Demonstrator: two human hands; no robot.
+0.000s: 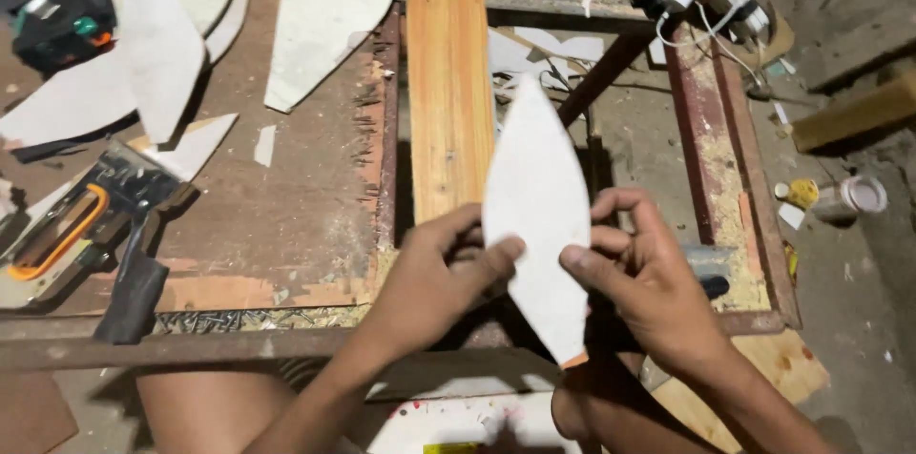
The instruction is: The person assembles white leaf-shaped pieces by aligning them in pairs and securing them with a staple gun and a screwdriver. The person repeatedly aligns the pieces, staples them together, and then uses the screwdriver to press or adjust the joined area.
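Nearest me, the left hand [434, 268] and the right hand [639, 273] both pinch a white leaf-shaped cut-out [536, 216] between thumb and fingers, holding it upright over the gap in the workbench — left at its 9 o'clock edge, right at its 3 o'clock edge. Just beyond, at 11 o'clock from the cut-out, an orange wooden plank [448, 82] lies across the metal frame [191, 344]; farther off at 10 o'clock more white cut-outs [329, 15] rest on the brown board [286, 206] — a hand tool with an orange grip [57, 235] sits at 9 o'clock.
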